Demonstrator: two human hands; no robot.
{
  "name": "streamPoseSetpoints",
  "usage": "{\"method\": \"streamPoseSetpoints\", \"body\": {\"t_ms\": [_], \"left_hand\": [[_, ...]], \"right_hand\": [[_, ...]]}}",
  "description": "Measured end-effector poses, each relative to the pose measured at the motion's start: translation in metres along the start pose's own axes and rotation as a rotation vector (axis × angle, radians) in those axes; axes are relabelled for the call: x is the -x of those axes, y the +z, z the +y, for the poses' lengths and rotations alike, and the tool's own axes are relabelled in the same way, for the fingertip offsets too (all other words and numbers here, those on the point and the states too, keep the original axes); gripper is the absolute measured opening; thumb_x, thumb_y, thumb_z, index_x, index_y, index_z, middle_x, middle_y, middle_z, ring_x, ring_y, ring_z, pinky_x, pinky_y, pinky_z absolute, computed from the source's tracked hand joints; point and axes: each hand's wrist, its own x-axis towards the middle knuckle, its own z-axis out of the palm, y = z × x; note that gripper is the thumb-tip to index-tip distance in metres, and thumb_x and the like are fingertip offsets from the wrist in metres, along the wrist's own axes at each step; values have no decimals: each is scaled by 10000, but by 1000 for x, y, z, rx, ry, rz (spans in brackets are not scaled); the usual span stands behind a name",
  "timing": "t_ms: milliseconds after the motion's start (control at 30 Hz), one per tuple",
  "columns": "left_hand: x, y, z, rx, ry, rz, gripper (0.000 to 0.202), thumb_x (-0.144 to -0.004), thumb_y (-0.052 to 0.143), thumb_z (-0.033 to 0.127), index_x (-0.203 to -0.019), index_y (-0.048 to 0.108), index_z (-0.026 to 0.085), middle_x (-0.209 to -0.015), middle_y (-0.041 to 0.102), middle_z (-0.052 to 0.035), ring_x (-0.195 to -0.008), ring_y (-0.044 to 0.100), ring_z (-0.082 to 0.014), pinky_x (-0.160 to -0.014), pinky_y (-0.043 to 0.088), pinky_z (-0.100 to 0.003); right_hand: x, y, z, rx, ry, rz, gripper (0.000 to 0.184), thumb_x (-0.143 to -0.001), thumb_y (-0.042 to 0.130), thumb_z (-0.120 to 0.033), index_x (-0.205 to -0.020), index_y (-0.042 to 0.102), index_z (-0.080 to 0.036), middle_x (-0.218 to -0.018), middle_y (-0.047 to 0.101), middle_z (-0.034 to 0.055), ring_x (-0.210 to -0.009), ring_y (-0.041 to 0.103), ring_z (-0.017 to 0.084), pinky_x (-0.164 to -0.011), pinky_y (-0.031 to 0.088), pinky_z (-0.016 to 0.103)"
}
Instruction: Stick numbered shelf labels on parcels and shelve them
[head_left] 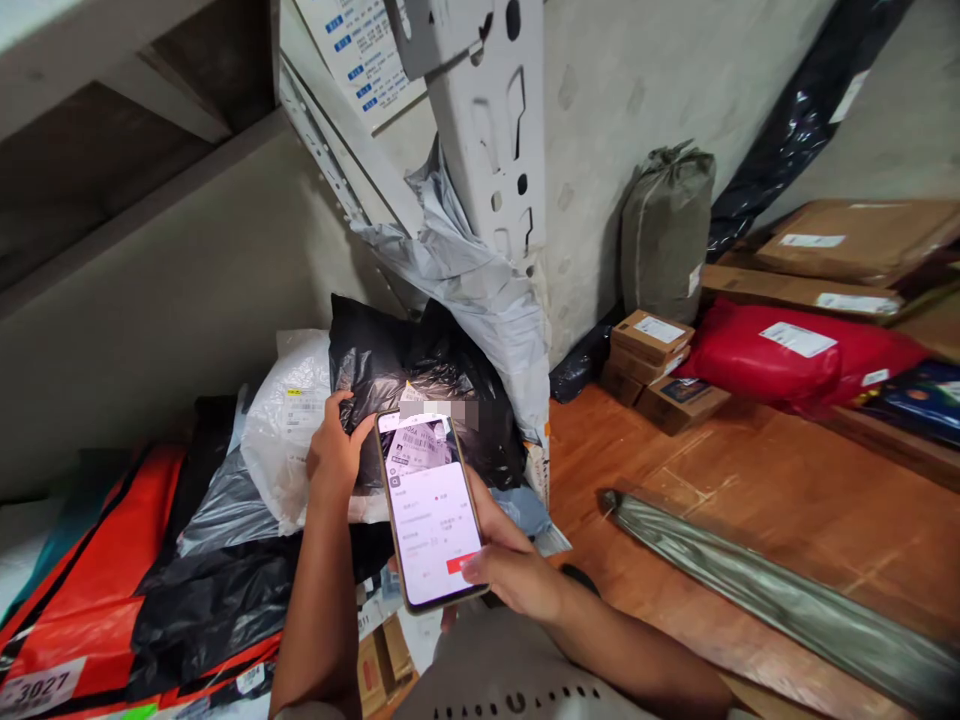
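A: From your remote post, where do you have the phone (pixel 431 525)?

B: I have it clamped in the right grip (pixel 517 575), which closes around its lower right side. The thumb lies over a red button on the screen; above this, the screen shows a printed label.

A: And the left grip (pixel 334 450)?

B: I see its thumb and forefinger apart, against the left edge of a black parcel (pixel 390 345). Whether they pinch the plastic, I cannot tell. This parcel lies just beyond the phone.

A: What is around the left grip?

B: Just beside it, on the left, there is a white parcel (pixel 274 440). Farther left I see an orange bag (pixel 150 530), which carries a label with 3027.

A: And beyond both grips?

B: Ahead there stands a perforated metal post (pixel 491 130), with grey plastic sheeting (pixel 472 275) hanging by it.

A: On the right side?

B: Well apart from the right grip, a long greenish wrapped bundle (pixel 765 580) lies on the brown floor (pixel 637 460). Farther ahead of it are small cardboard boxes (pixel 652 340), a red parcel (pixel 795 370) and an upright grey-green sack (pixel 667 235).
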Motion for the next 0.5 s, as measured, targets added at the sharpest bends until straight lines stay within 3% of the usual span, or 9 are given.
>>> {"method": "streamPoseSetpoints", "body": {"t_ms": [100, 200, 267, 333, 400, 467, 500], "left_hand": [[1, 0, 0, 15, -15, -8, 463, -867, 513, 519, -1296, 459, 355, -1049, 701, -72, -932, 666, -288, -815, 484, -387], [7, -6, 4, 34, 3, -32, 497, -873, 529, 488, -1341, 445, 342, -1107, 669, -81, -1007, 637, -277, -890, 470, -398], [12, -13, 12, 6, 37, 20, 475, -887, 517, 472, -1329, 503, 298, -1210, 605, -126, -1133, 570, -305, -969, 432, -435], [14, -21, 29, 11, 114, 175, 464, -928, 438, 445, -1317, 546, 216, -1346, 486, -185, -1282, 446, -334, -1057, 363, -459], [13, -27, 55, 121, 250, 261, 537, -958, 358, 436, -1409, 442, 157, -1412, 410, -211, -1343, 384, -313, -1102, 326, -430], [9, -27, 86, 220, 404, 143, 632, -949, 375, 482, -1488, 283, 165, -1382, 451, -197, -1297, 454, -278, -1076, 367, -386], [6, -24, 100, 210, 456, 46, 673, -922, 425, 525, -1478, 293, 169, -1327, 499, -189, -1241, 508, -283, -1038, 402, -384]], "right_hand": [[2, 1, -1, 49, 11, -14, 902, -775, 632, -183, -1450, 52, -325, -1086, 701, 68, -863, 712, 230, -570, 564, 287], [3, 3, -2, 84, -21, -36, 839, -796, 634, -214, -1440, 105, -312, -1114, 687, 80, -924, 701, 243, -600, 567, 309], [2, 4, -3, 80, -36, -80, 881, -767, 674, -243, -1445, 115, -304, -1141, 672, 87, -939, 693, 243, -644, 573, 349], [1, 7, -4, 62, -18, -132, 961, -728, 714, -277, -1458, 89, -303, -1177, 655, 97, -919, 695, 247, -720, 570, 426], [-1, 11, -3, 40, -2, -151, 987, -691, 746, -320, -1454, 119, -301, -1232, 628, 112, -949, 690, 267, -817, 536, 495], [-3, 15, -2, 18, -12, -153, 958, -637, 790, -351, -1410, 229, -293, -1279, 600, 120, -989, 680, 287, -868, 509, 507], [-4, 17, -2, 2, -21, -166, 941, -610, 810, -352, -1380, 272, -295, -1289, 592, 118, -986, 681, 290, -864, 510, 498]]}}
